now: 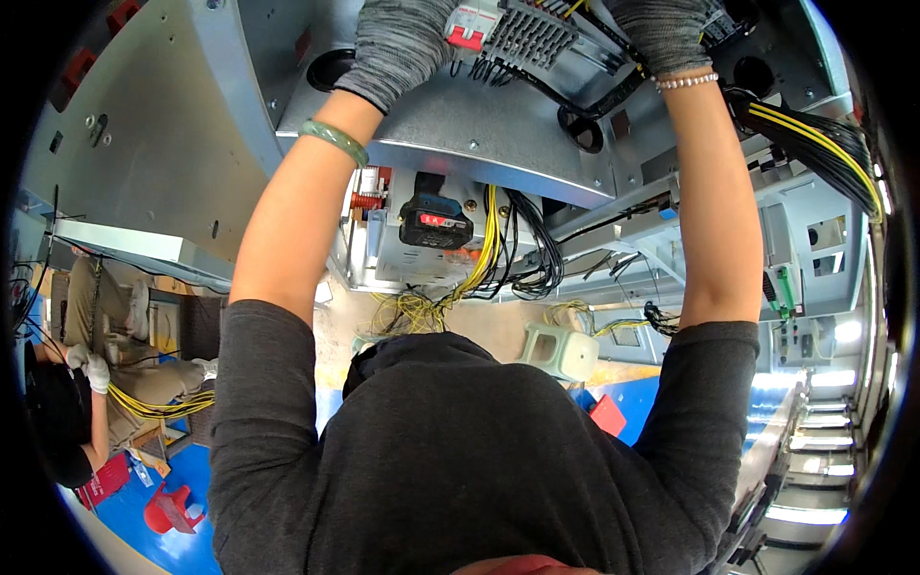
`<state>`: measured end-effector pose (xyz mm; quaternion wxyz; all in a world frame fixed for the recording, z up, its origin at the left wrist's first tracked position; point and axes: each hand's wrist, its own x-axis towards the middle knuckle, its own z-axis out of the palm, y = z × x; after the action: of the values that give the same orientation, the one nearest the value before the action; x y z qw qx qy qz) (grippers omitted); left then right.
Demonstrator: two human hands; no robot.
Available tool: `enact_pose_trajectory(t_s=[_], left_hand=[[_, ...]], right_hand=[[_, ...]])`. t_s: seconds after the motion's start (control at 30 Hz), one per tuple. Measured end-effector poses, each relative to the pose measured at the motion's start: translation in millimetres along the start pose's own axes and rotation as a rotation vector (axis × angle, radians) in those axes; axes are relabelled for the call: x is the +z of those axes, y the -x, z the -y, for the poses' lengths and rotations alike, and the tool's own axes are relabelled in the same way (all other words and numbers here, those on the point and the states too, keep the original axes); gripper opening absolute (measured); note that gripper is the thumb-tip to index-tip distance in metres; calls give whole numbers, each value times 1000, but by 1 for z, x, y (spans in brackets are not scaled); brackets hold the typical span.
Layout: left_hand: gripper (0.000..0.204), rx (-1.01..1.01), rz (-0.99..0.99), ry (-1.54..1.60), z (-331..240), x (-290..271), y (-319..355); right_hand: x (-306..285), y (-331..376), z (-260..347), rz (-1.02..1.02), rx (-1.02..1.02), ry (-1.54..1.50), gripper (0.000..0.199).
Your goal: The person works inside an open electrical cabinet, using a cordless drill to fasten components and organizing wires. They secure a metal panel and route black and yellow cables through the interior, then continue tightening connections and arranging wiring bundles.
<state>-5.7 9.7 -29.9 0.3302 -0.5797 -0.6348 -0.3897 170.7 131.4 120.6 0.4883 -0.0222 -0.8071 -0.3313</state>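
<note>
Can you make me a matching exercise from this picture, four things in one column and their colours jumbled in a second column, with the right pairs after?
Things:
1. bracelet on the left wrist
2. gloves
3. wire bundle at the right edge
4. stool on the floor

Colours:
A. red
B. yellow and black
C. green
D. grey

Pairs: 1-C, 2-D, 3-B, 4-A

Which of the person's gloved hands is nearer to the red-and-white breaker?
Left. The left hand sits right beside the red-and-white breaker, touching or almost touching it; the right hand is farther off, beyond the grey terminal block.
</note>
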Motion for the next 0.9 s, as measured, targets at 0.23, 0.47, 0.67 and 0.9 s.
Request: enact_pose_trajectory(t_s=[0.23, 0.47, 0.67, 0.9], left_hand=[[84, -44, 13, -194, 10, 9, 9], [79, -70, 5, -82, 6, -3, 9], [87, -113, 95, -118, -2, -5, 9], [94, -139, 120, -174, -7, -15, 7]], right_hand=[[3, -1, 7, -62, -20, -46, 45], [-36, 83, 50, 48, 282, -260, 42], [-69, 170, 112, 258, 575, -493, 41], [-97, 219, 141, 228, 802, -654, 33]])
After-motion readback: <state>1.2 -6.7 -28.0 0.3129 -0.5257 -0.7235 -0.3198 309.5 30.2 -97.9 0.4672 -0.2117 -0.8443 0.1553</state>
